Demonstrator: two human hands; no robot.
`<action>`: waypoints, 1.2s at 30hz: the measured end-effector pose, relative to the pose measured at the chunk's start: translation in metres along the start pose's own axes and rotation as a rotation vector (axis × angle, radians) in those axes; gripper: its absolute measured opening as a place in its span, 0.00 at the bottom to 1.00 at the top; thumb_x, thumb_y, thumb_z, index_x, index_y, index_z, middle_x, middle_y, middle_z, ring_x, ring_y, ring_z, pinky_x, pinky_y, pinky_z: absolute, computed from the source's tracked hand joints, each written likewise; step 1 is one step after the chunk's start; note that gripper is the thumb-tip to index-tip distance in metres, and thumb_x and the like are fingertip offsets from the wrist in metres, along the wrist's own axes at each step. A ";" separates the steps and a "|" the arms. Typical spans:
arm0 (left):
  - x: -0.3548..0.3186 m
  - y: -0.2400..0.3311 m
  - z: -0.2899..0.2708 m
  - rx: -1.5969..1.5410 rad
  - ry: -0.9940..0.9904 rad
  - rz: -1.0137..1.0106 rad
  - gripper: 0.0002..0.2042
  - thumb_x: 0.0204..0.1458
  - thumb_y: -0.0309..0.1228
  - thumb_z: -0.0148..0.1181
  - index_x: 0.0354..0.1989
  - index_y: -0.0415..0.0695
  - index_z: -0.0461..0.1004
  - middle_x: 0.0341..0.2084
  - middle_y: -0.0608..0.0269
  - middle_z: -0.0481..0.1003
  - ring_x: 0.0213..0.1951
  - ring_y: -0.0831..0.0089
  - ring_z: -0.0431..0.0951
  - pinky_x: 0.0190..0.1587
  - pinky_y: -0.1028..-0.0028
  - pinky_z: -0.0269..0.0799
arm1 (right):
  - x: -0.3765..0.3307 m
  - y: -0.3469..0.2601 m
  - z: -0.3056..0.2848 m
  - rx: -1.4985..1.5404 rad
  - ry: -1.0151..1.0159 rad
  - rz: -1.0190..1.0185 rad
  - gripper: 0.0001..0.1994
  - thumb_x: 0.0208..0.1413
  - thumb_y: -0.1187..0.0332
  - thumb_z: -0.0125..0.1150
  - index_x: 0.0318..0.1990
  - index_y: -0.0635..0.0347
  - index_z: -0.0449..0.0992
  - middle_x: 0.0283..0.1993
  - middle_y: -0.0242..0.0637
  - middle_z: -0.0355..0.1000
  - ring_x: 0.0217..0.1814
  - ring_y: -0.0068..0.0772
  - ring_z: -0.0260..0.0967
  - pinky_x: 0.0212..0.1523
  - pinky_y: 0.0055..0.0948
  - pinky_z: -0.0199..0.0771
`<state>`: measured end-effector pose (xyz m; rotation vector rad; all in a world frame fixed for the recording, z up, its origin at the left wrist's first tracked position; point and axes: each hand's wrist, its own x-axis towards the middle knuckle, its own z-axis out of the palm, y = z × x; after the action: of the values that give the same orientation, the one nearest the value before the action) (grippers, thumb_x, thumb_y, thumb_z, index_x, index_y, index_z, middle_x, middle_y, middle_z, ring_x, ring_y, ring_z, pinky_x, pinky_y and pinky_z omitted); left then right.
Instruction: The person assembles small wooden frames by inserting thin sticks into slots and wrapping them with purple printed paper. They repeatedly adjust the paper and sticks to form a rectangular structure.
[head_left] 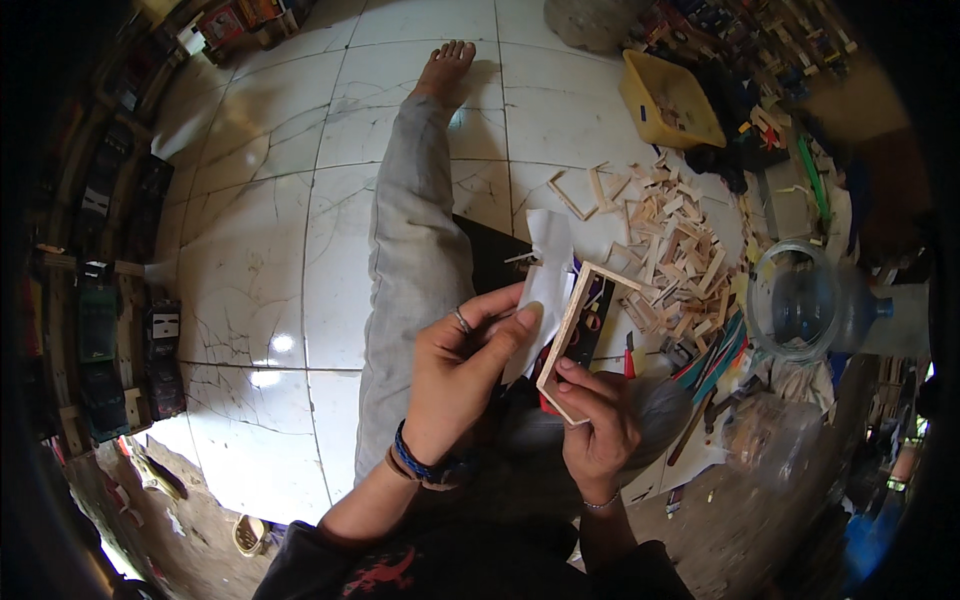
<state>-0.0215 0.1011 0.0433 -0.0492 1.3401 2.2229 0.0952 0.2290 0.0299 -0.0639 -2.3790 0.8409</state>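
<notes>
My left hand pinches a strip of white paper between thumb and fingers, its upper end standing up and slightly bent. Close beside it, my right hand grips a small U-shaped wooden frame by its lower corner. The frame has one long side and two short arms pointing right. Whether the paper touches the frame I cannot tell. Under both hands lies a dark board or tray with small items on it, partly hidden by them.
A heap of small wooden pieces spreads over the white tiled floor to the right. Beyond it stands a yellow bin. A large clear plastic bottle lies at right, near a red-handled tool. Shelves line the left side.
</notes>
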 end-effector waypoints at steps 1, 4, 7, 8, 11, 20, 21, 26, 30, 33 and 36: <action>-0.001 -0.001 -0.002 0.018 0.028 0.010 0.14 0.61 0.25 0.64 0.55 0.35 0.78 0.41 0.64 0.82 0.42 0.84 0.78 0.46 0.81 0.74 | 0.001 -0.001 -0.001 -0.019 -0.018 -0.016 0.12 0.55 0.73 0.69 0.47 0.53 0.79 0.52 0.29 0.81 0.44 0.29 0.77 0.45 0.31 0.72; -0.004 -0.002 -0.005 0.002 0.069 0.012 0.15 0.62 0.25 0.63 0.56 0.35 0.78 0.42 0.65 0.82 0.42 0.84 0.78 0.46 0.81 0.74 | 0.003 -0.003 -0.004 -0.081 -0.080 -0.077 0.13 0.55 0.73 0.70 0.48 0.53 0.78 0.53 0.28 0.81 0.47 0.24 0.78 0.44 0.30 0.71; -0.004 -0.001 -0.007 -0.023 0.042 0.040 0.15 0.63 0.25 0.62 0.56 0.35 0.78 0.43 0.64 0.82 0.43 0.83 0.78 0.48 0.81 0.74 | 0.004 -0.005 -0.005 -0.098 -0.142 -0.118 0.13 0.55 0.75 0.69 0.48 0.53 0.78 0.54 0.29 0.81 0.50 0.21 0.78 0.44 0.29 0.71; -0.004 -0.001 -0.007 -0.010 0.047 0.034 0.15 0.63 0.25 0.62 0.57 0.35 0.77 0.43 0.64 0.81 0.43 0.83 0.78 0.48 0.80 0.74 | 0.004 -0.005 -0.005 -0.098 -0.172 -0.124 0.13 0.55 0.75 0.69 0.48 0.54 0.78 0.54 0.29 0.81 0.51 0.20 0.79 0.44 0.29 0.70; -0.004 -0.002 -0.009 0.009 0.032 0.067 0.15 0.63 0.25 0.62 0.57 0.36 0.77 0.44 0.63 0.81 0.44 0.83 0.78 0.49 0.80 0.74 | 0.004 -0.005 -0.004 -0.105 -0.156 -0.146 0.14 0.55 0.76 0.68 0.49 0.55 0.78 0.55 0.30 0.81 0.52 0.21 0.79 0.44 0.29 0.70; -0.005 -0.005 -0.013 0.068 0.028 0.083 0.16 0.64 0.26 0.61 0.59 0.36 0.76 0.46 0.64 0.81 0.46 0.83 0.76 0.51 0.81 0.72 | 0.010 -0.006 -0.006 -0.082 -0.193 -0.158 0.11 0.55 0.74 0.66 0.46 0.56 0.81 0.55 0.32 0.80 0.49 0.22 0.78 0.43 0.30 0.72; -0.006 -0.005 -0.013 0.064 0.032 0.072 0.16 0.64 0.26 0.61 0.59 0.36 0.76 0.46 0.64 0.81 0.46 0.83 0.76 0.51 0.81 0.72 | 0.011 -0.007 -0.006 -0.074 -0.197 -0.151 0.11 0.54 0.74 0.67 0.46 0.56 0.80 0.54 0.32 0.80 0.48 0.24 0.79 0.43 0.31 0.72; -0.005 -0.008 -0.016 0.047 0.019 0.102 0.17 0.64 0.27 0.61 0.60 0.36 0.75 0.47 0.63 0.81 0.46 0.83 0.77 0.51 0.80 0.73 | 0.012 -0.009 -0.003 -0.073 -0.193 -0.143 0.11 0.53 0.76 0.68 0.45 0.57 0.79 0.53 0.32 0.81 0.47 0.26 0.79 0.42 0.32 0.71; -0.005 -0.009 -0.018 0.037 0.012 0.103 0.17 0.64 0.27 0.61 0.60 0.36 0.75 0.47 0.62 0.81 0.47 0.82 0.77 0.51 0.80 0.73 | 0.011 -0.009 -0.003 -0.065 -0.230 -0.124 0.12 0.53 0.76 0.67 0.45 0.57 0.79 0.54 0.31 0.81 0.49 0.26 0.79 0.44 0.32 0.71; -0.005 -0.009 -0.019 0.039 0.008 0.113 0.17 0.64 0.27 0.62 0.60 0.36 0.75 0.47 0.62 0.81 0.47 0.82 0.77 0.51 0.80 0.73 | 0.010 -0.007 -0.003 -0.058 -0.222 -0.124 0.11 0.53 0.76 0.67 0.45 0.57 0.80 0.55 0.31 0.80 0.47 0.25 0.78 0.44 0.31 0.71; -0.005 -0.009 -0.019 0.040 0.014 0.102 0.17 0.64 0.27 0.62 0.60 0.36 0.75 0.47 0.62 0.81 0.46 0.81 0.78 0.50 0.79 0.74 | 0.010 -0.005 -0.001 -0.056 -0.202 -0.145 0.10 0.54 0.74 0.67 0.45 0.56 0.81 0.57 0.31 0.79 0.42 0.24 0.77 0.41 0.28 0.71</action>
<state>-0.0178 0.0867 0.0277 0.0182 1.4229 2.2830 0.0886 0.2280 0.0384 0.1769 -2.5597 0.7425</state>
